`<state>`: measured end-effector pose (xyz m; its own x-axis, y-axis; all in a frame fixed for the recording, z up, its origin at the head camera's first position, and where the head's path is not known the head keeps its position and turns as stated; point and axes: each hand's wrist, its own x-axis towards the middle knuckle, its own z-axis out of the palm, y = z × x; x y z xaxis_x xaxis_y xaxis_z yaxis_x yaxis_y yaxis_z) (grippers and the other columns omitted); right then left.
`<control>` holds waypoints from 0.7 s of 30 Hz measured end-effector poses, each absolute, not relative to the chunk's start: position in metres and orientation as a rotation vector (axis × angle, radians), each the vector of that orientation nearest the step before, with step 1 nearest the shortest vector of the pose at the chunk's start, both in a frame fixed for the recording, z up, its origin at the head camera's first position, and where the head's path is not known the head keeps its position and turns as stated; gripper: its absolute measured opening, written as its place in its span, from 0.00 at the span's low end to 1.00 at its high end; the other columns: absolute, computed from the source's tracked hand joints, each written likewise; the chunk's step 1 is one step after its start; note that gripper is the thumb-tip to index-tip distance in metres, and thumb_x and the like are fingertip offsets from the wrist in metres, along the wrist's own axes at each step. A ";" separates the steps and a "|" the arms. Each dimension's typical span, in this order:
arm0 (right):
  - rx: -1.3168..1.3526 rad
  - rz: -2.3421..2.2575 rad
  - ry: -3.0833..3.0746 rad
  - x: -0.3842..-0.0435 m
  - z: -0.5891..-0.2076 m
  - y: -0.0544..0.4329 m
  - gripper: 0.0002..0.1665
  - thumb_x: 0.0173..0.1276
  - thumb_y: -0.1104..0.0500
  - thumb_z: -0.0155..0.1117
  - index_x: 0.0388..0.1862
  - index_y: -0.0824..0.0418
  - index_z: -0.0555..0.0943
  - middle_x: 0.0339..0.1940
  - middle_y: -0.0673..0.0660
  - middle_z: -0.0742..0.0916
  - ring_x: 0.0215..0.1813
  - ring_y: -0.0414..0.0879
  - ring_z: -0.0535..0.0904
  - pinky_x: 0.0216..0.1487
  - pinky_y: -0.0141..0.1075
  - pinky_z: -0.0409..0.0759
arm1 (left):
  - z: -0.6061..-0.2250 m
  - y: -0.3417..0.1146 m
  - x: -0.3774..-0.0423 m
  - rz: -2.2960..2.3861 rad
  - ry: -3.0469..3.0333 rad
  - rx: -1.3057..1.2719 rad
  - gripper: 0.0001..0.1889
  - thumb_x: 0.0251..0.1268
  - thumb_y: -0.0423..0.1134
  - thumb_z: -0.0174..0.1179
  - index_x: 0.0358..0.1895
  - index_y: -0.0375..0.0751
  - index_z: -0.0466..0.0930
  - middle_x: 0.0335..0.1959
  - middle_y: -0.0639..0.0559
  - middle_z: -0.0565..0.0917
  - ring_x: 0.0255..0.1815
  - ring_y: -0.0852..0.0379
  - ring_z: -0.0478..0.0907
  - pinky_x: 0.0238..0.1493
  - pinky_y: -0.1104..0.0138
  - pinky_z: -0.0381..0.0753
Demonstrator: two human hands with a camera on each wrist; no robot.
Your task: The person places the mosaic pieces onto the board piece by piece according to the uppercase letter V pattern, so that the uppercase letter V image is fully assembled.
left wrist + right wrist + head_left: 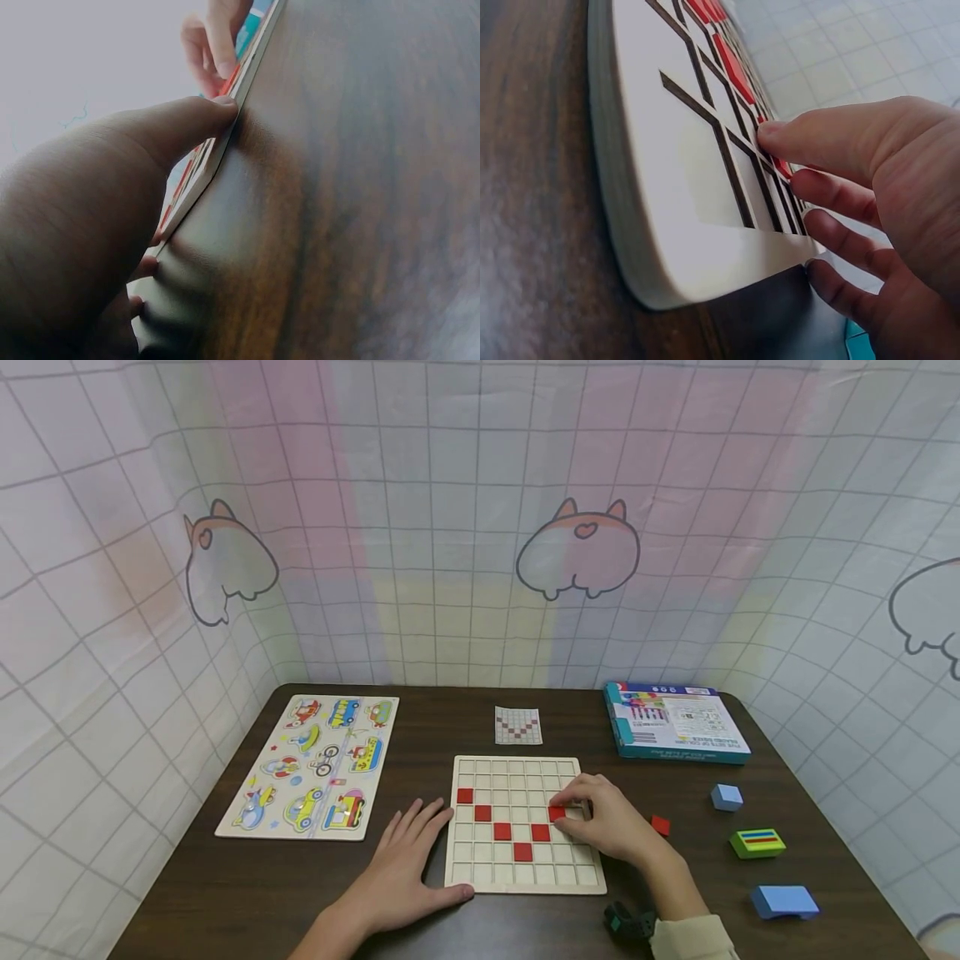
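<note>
A pale wooden grid board (pixel 491 877) lies flat in the middle of the table, with several red square tiles set in its cells in a V shape. My left hand (pixel 405 868) is spread along the board's left side, its thumb touching the lower-left corner in the head view and the board's rim (pixel 202 169) in the left wrist view. Over the board's right part, my right hand (pixel 611 818) pinches a red tile (pixel 556 813) at a cell between thumb and fingertips. In the right wrist view that tile (pixel 782 166) is mostly hidden behind the thumb.
A small pattern card (pixel 518 727) lies behind the board. One loose red tile (pixel 660 825) is right of my right hand. Further right are blue blocks (pixel 727 797), a green block (pixel 757 843) and a boxed set (pixel 678 724). A picture puzzle (pixel 315 768) lies at left, a black strap (pixel 628 922) at front.
</note>
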<state>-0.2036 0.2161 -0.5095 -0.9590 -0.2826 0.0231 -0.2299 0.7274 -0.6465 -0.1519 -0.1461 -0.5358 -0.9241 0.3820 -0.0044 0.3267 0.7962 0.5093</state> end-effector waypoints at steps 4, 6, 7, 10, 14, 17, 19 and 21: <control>-0.428 -1.063 2.841 -0.201 -0.508 0.219 0.15 0.71 0.53 0.82 0.55 0.43 0.93 0.56 0.43 0.88 0.62 0.47 0.77 0.68 0.53 0.83 | -0.536 -0.146 -0.152 0.788 2.879 0.576 0.61 0.56 0.85 0.68 0.90 0.59 0.61 0.92 0.56 0.60 0.95 0.40 0.47 0.92 0.33 0.44; -0.444 -1.073 2.844 -0.200 -0.508 0.221 0.15 0.72 0.53 0.81 0.56 0.44 0.92 0.56 0.44 0.89 0.62 0.47 0.79 0.70 0.55 0.83 | -0.537 -0.146 -0.152 0.785 2.882 0.580 0.61 0.56 0.85 0.67 0.90 0.59 0.61 0.92 0.56 0.60 0.95 0.40 0.47 0.92 0.33 0.44; -0.455 -1.078 2.846 -0.199 -0.508 0.222 0.15 0.72 0.53 0.81 0.56 0.45 0.92 0.56 0.44 0.89 0.62 0.47 0.79 0.70 0.56 0.84 | -0.537 -0.146 -0.152 0.782 2.884 0.580 0.61 0.56 0.85 0.67 0.90 0.59 0.60 0.92 0.56 0.60 0.95 0.40 0.47 0.92 0.33 0.44; -0.468 -1.105 2.845 -0.196 -0.508 0.225 0.16 0.73 0.54 0.81 0.57 0.46 0.92 0.55 0.44 0.90 0.61 0.46 0.81 0.71 0.57 0.84 | -0.537 -0.145 -0.152 0.780 2.884 0.579 0.61 0.56 0.85 0.68 0.90 0.59 0.61 0.92 0.55 0.60 0.95 0.39 0.47 0.92 0.32 0.44; -0.458 -1.150 2.829 -0.193 -0.507 0.229 0.17 0.72 0.54 0.81 0.59 0.46 0.91 0.56 0.44 0.90 0.62 0.47 0.82 0.74 0.59 0.83 | -0.536 -0.145 -0.152 0.784 2.876 0.574 0.61 0.56 0.85 0.68 0.90 0.59 0.61 0.92 0.55 0.60 0.95 0.39 0.48 0.92 0.32 0.44; -0.454 -1.175 2.828 -0.191 -0.506 0.232 0.18 0.73 0.54 0.81 0.60 0.47 0.91 0.58 0.44 0.90 0.64 0.48 0.83 0.76 0.60 0.82 | -0.535 -0.145 -0.152 0.786 2.872 0.572 0.61 0.56 0.84 0.68 0.90 0.58 0.61 0.92 0.54 0.60 0.95 0.39 0.47 0.92 0.33 0.43; -0.445 -1.179 2.839 -0.190 -0.505 0.235 0.19 0.73 0.55 0.81 0.60 0.47 0.91 0.60 0.45 0.90 0.66 0.49 0.84 0.76 0.61 0.82 | -0.535 -0.145 -0.152 0.787 2.872 0.571 0.61 0.56 0.84 0.68 0.90 0.58 0.61 0.92 0.54 0.60 0.95 0.39 0.47 0.92 0.32 0.43; -0.430 -1.182 2.848 -0.189 -0.505 0.238 0.20 0.72 0.54 0.82 0.61 0.47 0.90 0.61 0.46 0.90 0.67 0.49 0.85 0.77 0.61 0.82 | -0.535 -0.145 -0.152 0.786 2.873 0.568 0.61 0.56 0.84 0.68 0.90 0.59 0.61 0.92 0.55 0.60 0.95 0.39 0.47 0.92 0.32 0.43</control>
